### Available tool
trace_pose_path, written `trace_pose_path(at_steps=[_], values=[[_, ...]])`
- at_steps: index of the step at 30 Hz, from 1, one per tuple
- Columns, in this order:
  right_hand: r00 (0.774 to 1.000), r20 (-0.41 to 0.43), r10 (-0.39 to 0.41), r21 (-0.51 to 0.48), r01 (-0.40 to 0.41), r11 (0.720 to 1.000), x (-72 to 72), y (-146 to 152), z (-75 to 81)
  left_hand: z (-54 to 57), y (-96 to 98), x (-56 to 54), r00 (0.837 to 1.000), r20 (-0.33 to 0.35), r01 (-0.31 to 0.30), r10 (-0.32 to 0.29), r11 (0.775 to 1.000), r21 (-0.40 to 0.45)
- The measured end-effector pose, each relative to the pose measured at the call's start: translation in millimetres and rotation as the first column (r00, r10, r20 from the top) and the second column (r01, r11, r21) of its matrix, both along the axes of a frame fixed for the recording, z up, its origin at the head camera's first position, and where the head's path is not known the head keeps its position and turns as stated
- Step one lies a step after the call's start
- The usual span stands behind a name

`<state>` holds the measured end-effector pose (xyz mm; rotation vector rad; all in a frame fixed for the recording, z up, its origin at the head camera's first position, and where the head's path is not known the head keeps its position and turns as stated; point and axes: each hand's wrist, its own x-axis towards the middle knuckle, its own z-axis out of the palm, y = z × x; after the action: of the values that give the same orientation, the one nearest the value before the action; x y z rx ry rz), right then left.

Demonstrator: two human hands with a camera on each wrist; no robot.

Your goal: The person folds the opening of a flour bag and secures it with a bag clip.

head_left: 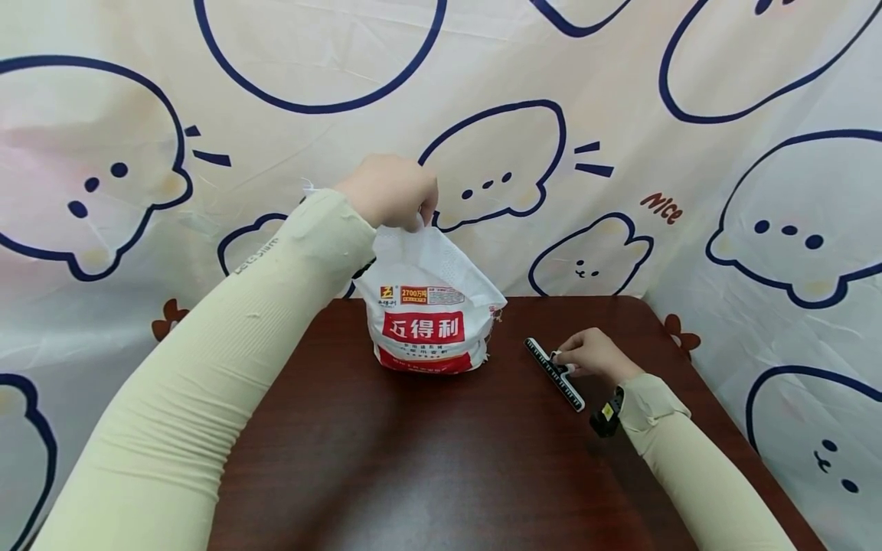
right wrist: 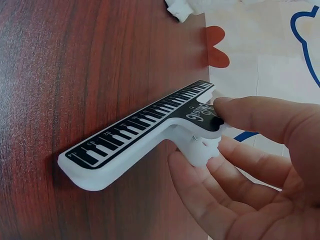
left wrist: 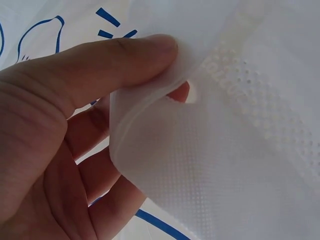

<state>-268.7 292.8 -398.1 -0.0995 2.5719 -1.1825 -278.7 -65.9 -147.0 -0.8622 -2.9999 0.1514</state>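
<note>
A white flour bag [head_left: 427, 329] with red printed panels stands upright on the table. My left hand [head_left: 394, 189] pinches its folded top edge from above. Up close in the left wrist view, the thumb presses on the white woven bag top [left wrist: 165, 135], with the other fingers behind it. To the right of the bag, my right hand [head_left: 596, 356] holds a sealing clip [head_left: 554, 373] low over the tabletop. In the right wrist view the long clip [right wrist: 140, 130] shows a piano-key pattern, and thumb and fingers grip its handle.
The dark brown table [head_left: 413, 467] extends toward me, its far edge just behind the bag. A pale cloth backdrop [head_left: 331, 46] with blue cartoon outlines hangs behind and beside it. A black device [head_left: 606, 417] is worn on the right wrist.
</note>
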Motion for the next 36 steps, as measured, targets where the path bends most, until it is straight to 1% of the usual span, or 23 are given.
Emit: trace_pose_path(at_steps=[9,14,19,24,26,30,36], values=[[1.000,-0.012,-0.004,0.016,0.005,1.000,-1.7,0.3,0.2,-3.3,-1.3,-2.8,1.000,0.001,-0.002,0.002,1.000,0.007],[1.000,-0.016,-0.016,0.034,0.017,0.999,-2.4,-1.3,3.6,-4.5,-2.4,-2.8,1.000,-0.006,0.000,0.000,1.000,0.005],[0.999,-0.029,-0.021,0.017,0.022,1.000,-2.7,-1.3,8.2,-4.7,-3.5,-2.2,1.000,-0.014,0.002,-0.002,1.000,0.011],[0.998,-0.049,-0.030,0.021,0.031,0.999,-4.0,-1.3,12.2,-4.3,-3.9,-2.3,1.000,-0.018,0.006,-0.006,1.000,0.013],[0.998,-0.053,-0.016,0.026,0.017,1.000,-4.6,-1.5,13.0,-4.1,-4.0,-2.1,1.000,-0.015,0.005,-0.005,1.000,0.013],[0.998,-0.055,-0.013,0.053,0.016,0.998,-6.4,-2.4,13.9,-3.8,-3.8,-1.2,1.000,-0.016,0.007,-0.006,1.000,0.009],[0.997,-0.079,-0.005,0.076,0.011,0.997,-9.5,-4.6,19.7,-4.6,-4.7,-0.6,1.000,-0.023,0.014,-0.013,1.000,0.008]])
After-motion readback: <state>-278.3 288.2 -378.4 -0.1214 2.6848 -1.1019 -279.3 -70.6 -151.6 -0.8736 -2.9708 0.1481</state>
